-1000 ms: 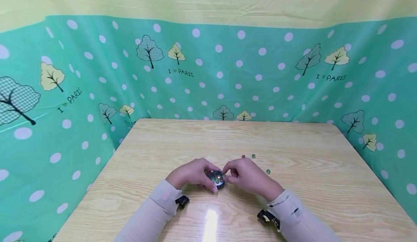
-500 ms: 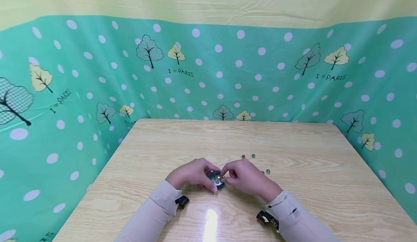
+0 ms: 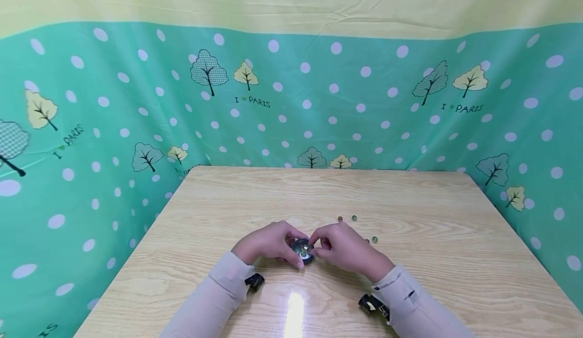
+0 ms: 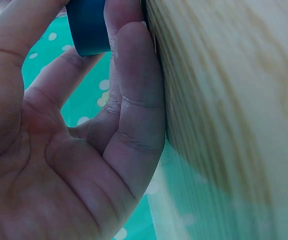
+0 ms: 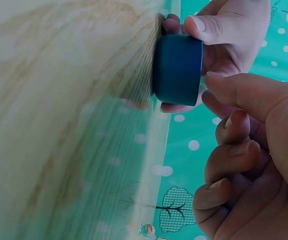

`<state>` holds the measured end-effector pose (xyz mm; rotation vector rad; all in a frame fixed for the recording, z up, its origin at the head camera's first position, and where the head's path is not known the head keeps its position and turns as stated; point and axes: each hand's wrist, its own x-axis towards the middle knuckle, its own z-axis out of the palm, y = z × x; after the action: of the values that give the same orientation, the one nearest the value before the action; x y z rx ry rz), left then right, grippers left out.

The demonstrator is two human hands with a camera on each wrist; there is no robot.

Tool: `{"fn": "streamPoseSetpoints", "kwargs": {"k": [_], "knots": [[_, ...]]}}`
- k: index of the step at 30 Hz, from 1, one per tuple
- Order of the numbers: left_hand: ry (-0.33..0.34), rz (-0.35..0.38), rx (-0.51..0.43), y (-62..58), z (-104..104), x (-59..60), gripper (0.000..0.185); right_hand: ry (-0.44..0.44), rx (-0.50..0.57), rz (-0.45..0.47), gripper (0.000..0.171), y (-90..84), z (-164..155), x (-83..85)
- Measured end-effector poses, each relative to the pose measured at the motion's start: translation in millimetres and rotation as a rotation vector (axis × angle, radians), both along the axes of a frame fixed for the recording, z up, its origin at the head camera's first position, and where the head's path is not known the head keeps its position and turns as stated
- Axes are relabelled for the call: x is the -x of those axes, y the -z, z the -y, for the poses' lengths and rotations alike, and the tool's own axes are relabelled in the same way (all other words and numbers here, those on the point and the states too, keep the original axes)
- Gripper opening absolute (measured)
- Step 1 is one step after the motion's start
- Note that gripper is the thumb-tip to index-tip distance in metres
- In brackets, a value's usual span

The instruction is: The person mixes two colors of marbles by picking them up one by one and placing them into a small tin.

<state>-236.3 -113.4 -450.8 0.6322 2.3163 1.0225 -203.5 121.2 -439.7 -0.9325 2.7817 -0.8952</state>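
The left hand (image 3: 273,242) has its fingers curled round a dark blue cup (image 5: 176,70), which stands upright on the bench (image 3: 237,191) between those fingers and the right hand (image 3: 343,247); in the left wrist view the cup runs off the top edge. The right thumb and forefinger come close together at the cup's rim, the other fingers folded toward the palm; whether they pinch anything at their tips cannot be told. A green marble (image 3: 303,252) shows inside the cup, just beside the right fingertips, while the rest of the contents is lost in glare and both wrist views hide the inside. Beyond the right knuckles lie a brown marble (image 3: 340,218) and another green one (image 3: 354,218). To the right of that hand, a second brown marble (image 3: 367,241) is partly covered by it, just beside a third green one (image 3: 375,239).
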Motion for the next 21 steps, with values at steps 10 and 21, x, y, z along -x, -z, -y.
{"fn": "streamPoseSetpoints", "kwargs": {"k": [10,21], "knots": [[-0.01,-0.007,-0.005,-1.4,0.2,-0.5,0.051,0.013,0.002,0.005,0.01,-0.7,-0.7,-0.2],[-0.012,-0.003,-0.012,1.8,1.1,-0.2,0.053,0.062,-0.008,-0.02,0.01,0.2,-7.2,5.4]]}}
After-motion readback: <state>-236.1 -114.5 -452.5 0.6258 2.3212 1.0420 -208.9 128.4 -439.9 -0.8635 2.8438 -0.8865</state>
